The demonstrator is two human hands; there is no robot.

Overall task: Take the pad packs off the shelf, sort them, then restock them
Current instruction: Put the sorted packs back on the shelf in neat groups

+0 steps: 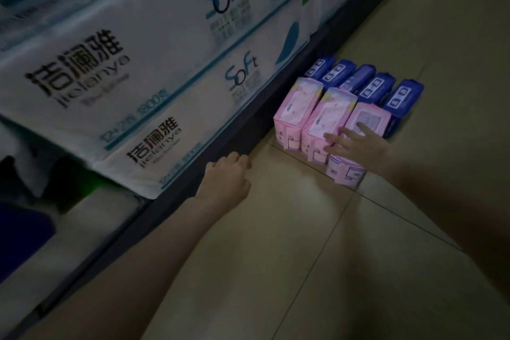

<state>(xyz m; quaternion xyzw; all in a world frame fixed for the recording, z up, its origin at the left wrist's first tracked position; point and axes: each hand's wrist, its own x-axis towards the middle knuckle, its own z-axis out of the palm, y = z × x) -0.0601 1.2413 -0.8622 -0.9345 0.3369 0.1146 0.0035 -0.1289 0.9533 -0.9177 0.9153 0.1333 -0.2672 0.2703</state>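
A: Status check. Where are the pad packs?

B: On the tiled floor, against the dark base of the shelf unit. Two groups: a row of five blue pad packs at the back, three pink pad packs in front, all standing on edge and touching their neighbours.

A: So removal and sorting are done?

B: Judged largely done. Colours are separated with no mixing visible. Restocking has not begun; no pad pack sits on the shelf in this view, only large white tissue bundles marked "Soft".

A: Hands?

B: Right hand lies over the pink group, fingers spread and fairly straight, touching the tops of the middle and right-hand packs. It looks like pressing or squaring up, not a grip. Left hand is by the shelf base, fingers curled; the frame is dim and blurred, so I cannot tell if it holds the edge or nothing.

A: Remaining?

B: Lift each colour group back onto its shelf place.
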